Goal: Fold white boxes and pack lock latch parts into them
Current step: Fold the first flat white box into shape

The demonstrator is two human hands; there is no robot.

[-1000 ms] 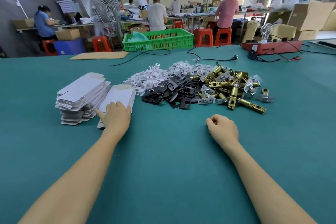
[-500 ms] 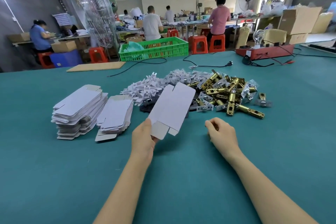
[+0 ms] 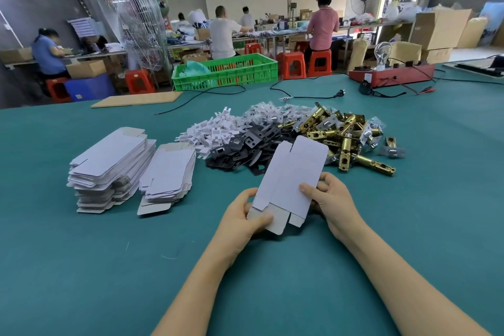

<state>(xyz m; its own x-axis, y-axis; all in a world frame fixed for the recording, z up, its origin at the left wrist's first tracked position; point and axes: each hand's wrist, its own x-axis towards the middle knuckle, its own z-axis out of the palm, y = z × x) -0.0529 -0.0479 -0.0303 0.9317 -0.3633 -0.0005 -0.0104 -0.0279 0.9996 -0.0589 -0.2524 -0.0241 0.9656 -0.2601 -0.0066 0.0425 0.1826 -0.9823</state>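
A flat white box blank [image 3: 289, 180] is held above the green table between both hands. My left hand [image 3: 242, 221] pinches its near left corner, thumb on the bottom flaps. My right hand [image 3: 331, 199] grips its right edge, thumb on top and fingers behind. Two stacks of flat blanks lie at the left: a tall stack [image 3: 109, 166] and a lower stack [image 3: 169, 174]. Beyond the blank lies a heap of parts: brass latches [image 3: 343, 133], black plates [image 3: 245, 150], white plastic pieces [image 3: 210, 131] and small bagged pieces [image 3: 270, 112].
A green crate [image 3: 226, 71], a cardboard sheet [image 3: 136, 99], black cables [image 3: 305, 90] and a red device with a light bulb [image 3: 390, 73] sit along the table's far edge. Several people work at benches behind, on red stools. Bare green table surface [image 3: 109, 267] lies near me.
My left hand lifted one blank from the lower stack and brought it to the middle. My right hand rose from the table and took hold of its right edge.
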